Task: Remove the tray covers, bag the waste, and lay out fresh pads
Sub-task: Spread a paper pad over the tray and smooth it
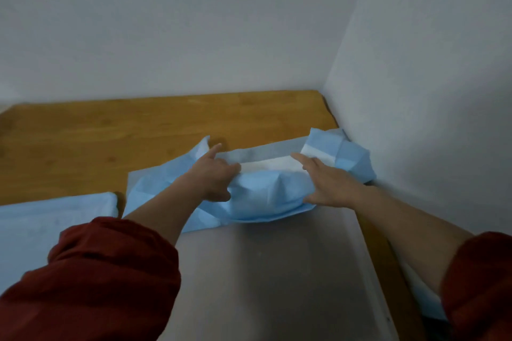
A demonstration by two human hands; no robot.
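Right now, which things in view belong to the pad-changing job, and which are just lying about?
Job: crumpled blue pad, gripped by left hand and right hand; grey tray under it; flat blue pad at left.
Lying about: wooden table; white walls.

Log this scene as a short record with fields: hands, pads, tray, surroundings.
left hand: grips the left side of the bunched pad
right hand: fingers over, thumb under the pad's right side
pad: blue, crumpled, white inner face showing, at the far end of the tray
tray: grey, near part bare, on the table
second pad: blue, lying flat at left
table: wood, set in a corner of white walls
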